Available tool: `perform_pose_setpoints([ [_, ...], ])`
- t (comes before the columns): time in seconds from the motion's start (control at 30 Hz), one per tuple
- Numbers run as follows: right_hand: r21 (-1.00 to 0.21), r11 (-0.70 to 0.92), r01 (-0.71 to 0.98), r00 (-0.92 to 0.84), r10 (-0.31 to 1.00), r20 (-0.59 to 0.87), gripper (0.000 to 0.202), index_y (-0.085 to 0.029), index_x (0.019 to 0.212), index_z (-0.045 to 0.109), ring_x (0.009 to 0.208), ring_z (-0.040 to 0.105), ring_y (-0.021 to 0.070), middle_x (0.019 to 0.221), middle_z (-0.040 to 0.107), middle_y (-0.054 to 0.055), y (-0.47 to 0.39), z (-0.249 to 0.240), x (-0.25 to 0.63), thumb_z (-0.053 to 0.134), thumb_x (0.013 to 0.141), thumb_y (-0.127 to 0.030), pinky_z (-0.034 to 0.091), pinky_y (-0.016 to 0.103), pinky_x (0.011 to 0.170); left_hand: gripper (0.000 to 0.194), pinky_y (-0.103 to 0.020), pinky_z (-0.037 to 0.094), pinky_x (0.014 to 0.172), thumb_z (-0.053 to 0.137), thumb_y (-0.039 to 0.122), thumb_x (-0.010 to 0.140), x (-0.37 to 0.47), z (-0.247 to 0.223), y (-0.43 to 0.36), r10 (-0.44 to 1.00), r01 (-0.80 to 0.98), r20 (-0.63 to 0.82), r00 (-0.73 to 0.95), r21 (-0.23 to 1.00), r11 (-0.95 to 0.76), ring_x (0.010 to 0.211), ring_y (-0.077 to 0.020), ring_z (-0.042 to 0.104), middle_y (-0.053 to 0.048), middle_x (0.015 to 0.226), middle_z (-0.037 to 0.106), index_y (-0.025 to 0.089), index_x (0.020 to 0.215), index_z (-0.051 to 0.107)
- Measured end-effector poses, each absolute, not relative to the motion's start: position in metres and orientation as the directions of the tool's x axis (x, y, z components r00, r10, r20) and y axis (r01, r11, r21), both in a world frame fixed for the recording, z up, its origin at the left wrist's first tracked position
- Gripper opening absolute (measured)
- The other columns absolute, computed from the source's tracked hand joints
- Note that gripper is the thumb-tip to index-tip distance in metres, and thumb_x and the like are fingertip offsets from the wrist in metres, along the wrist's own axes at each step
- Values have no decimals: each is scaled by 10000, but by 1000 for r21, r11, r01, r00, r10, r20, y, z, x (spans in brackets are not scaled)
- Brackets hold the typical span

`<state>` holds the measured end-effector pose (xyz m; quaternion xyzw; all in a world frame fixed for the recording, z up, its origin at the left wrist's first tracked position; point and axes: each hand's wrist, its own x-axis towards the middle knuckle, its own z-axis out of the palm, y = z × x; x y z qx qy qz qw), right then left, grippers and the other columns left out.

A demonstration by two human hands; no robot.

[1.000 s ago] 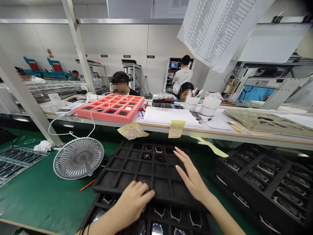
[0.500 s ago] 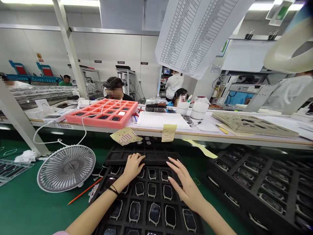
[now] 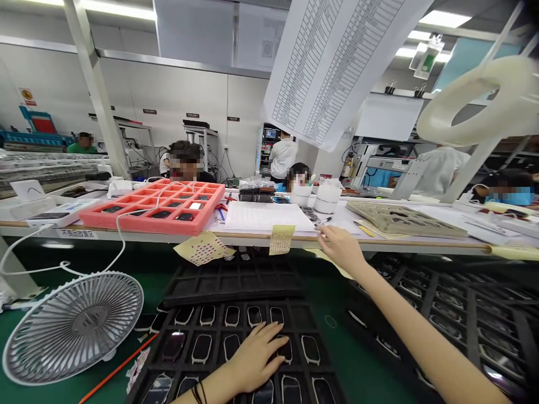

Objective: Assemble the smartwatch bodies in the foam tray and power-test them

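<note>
My left hand (image 3: 256, 359) lies over the black foam tray (image 3: 297, 365), fingers spread above rectangular watch-like pieces in its compartments. A dark band circles that wrist. My right hand (image 3: 342, 247) is raised at the front edge of the white shelf (image 3: 252, 238), its fingertips beside a small black-and-white pen-like item (image 3: 323, 220). Whether those fingers grip anything is too small to tell. Behind the front tray sits another black tray (image 3: 236, 280) with mostly bare compartments in view.
A grey fan (image 3: 73, 325) and an orange stick (image 3: 118, 367) lie left. On the shelf are a pink foam tray (image 3: 147, 221), papers (image 3: 265, 217) and a beige tray (image 3: 404, 221). Black trays (image 3: 396, 314) stand right. Several people are beyond the shelf.
My right hand has gone from above the tray up to the shelf edge. My left hand has moved down and right onto the watch-like pieces. The view has shifted.
</note>
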<state>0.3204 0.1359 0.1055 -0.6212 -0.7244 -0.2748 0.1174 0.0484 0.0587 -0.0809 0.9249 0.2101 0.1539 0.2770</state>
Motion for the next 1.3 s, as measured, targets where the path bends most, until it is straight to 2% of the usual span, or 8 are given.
perform_pose_setpoints([
  [0.07, 314, -134, 940, 23, 943, 332, 347, -142, 1217, 539, 946, 597, 227, 1063, 628, 99, 162, 115, 341, 336, 947, -221, 433, 316, 742, 421, -499, 281, 1105, 441, 314, 938, 47, -79, 60, 476, 299, 155, 866, 601, -741, 1350, -236, 317, -46, 1461, 348, 264, 1356, 428],
  [0.2, 363, -183, 913, 111, 971, 212, 470, -128, 1355, 422, 990, 596, 270, 1141, 594, 153, 201, 125, 369, 385, 887, -110, 424, 303, 657, 430, -504, 274, 1105, 460, 317, 928, 46, -78, 60, 480, 300, 134, 867, 629, -717, 1354, -243, 308, -42, 1464, 343, 270, 1355, 430],
  [0.37, 434, -66, 898, 38, 997, 74, 316, -127, 1025, 649, 885, 630, 267, 983, 644, 154, 222, 122, 383, 403, 851, -34, 421, 308, 666, 436, -499, 266, 1110, 466, 336, 926, 45, -74, 59, 480, 300, 113, 870, 651, -697, 1356, -247, 303, -46, 1464, 343, 263, 1354, 438],
  [0.53, 404, 14, 915, -52, 995, 85, 183, -109, 866, 639, 870, 623, 273, 901, 651, 154, 228, 123, 388, 475, 812, -48, 409, 317, 708, 437, -504, 266, 1107, 438, 372, 938, 44, -70, 60, 482, 296, 103, 870, 672, -678, 1355, -258, 302, -64, 1461, 344, 248, 1357, 441],
  [0.7, 172, -118, 978, 62, 952, 299, 220, -122, 1008, 571, 838, 611, 287, 891, 638, 156, 225, 132, 401, 505, 798, -134, 396, 316, 677, 432, -515, 258, 1111, 441, 358, 939, 46, -78, 62, 484, 289, 112, 868, 679, -675, 1360, -253, 292, -41, 1471, 329, 288, 1365, 421],
  [0.83, -204, -241, 949, 311, 826, 471, 194, -133, 1016, 490, 759, 611, 235, 864, 612, 136, 218, 142, 417, 410, 878, -244, 412, 268, 589, 426, -528, 270, 1102, 438, 346, 941, 49, -82, 64, 490, 301, 114, 864, 662, -686, 1358, -261, 295, -43, 1471, 327, 297, 1364, 425],
  [1.0, -641, -157, 752, 481, 794, 371, 383, -153, 947, 482, 511, 578, 120, 760, 601, 71, 217, 143, 424, 293, 934, -486, 439, 209, 464, 406, -515, 344, 1062, 430, 349, 943, 52, -86, 69, 472, 277, 175, 864, 617, -736, 1332, -271, 344, -64, 1448, 361, 281, 1343, 458],
  [1.3, -758, -168, 630, 572, 760, 307, 351, -150, 608, 500, 362, 370, 77, 415, 435, -33, 223, 114, 422, 626, 777, -431, 315, 212, 394, 405, -493, 405, 1016, 416, 351, 947, 58, -108, 77, 406, 245, 265, 875, 482, -841, 1300, -274, 393, -77, 1425, 392, 267, 1341, 457],
])
